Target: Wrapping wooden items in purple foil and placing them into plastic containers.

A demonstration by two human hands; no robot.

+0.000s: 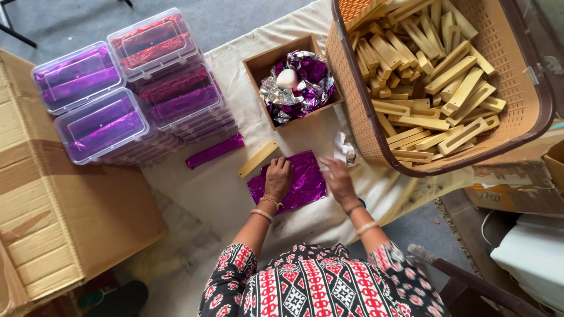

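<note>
Nearest, my left hand (278, 176) lies flat, fingers spread, pressing on a purple foil sheet (294, 185) spread over the cloth-covered tabletop (217, 194). My right hand (339, 179), blurred, touches the sheet's right edge; its grip I cannot tell. Just beyond: one bare wooden strip (257, 159) and one foil-wrapped strip (215, 151), apart, with open cloth around both. A crumpled white wad (344, 148) sits close against the basket wall. Farther: a wooden box (258, 64) of loose foil, a woven basket (529, 111) of wooden strips overhanging the tabletop's right edge, and stacked clear boxes (100, 123) at the left.
</note>
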